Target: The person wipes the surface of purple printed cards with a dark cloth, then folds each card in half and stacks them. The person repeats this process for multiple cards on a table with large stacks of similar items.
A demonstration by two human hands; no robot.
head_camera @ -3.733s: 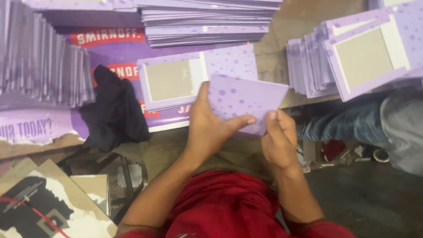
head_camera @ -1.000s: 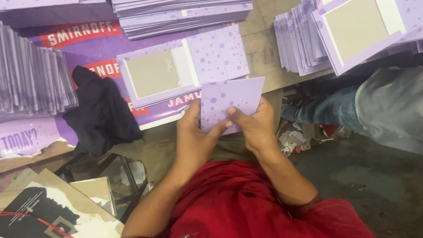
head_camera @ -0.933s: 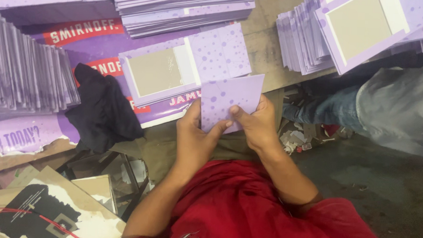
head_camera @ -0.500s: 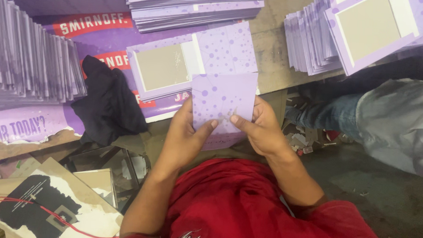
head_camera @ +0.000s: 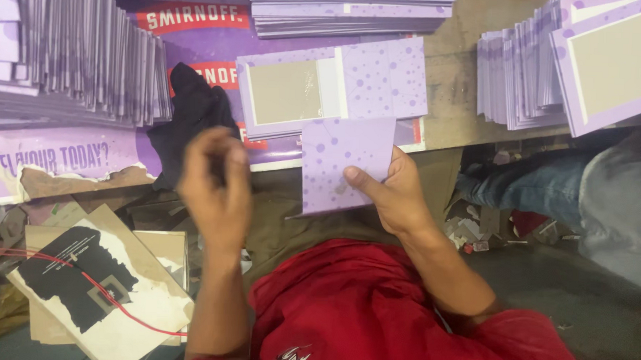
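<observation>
So a folded lilac card sheet with darker purple dots (head_camera: 346, 163) is pinched by the right hand (head_camera: 394, 197), thumb laid across its front near the right edge, fingers tucked behind. It's held upright over the lap, just below the near edge of the table (head_camera: 452, 85), long axis running up and away from the body. The left hand (head_camera: 217, 180) is blurred, well off to the left of the sheet; nothing can be made out in it, and whether it's loose or curled can't really be told. So the right hand is clearly the nearer one. An opened purple card with a grey panel (head_camera: 331, 88) is lying flat on the table just above the held sheet, and a crumpled black cloth (head_camera: 191, 119) is seen beside it.
</observation>
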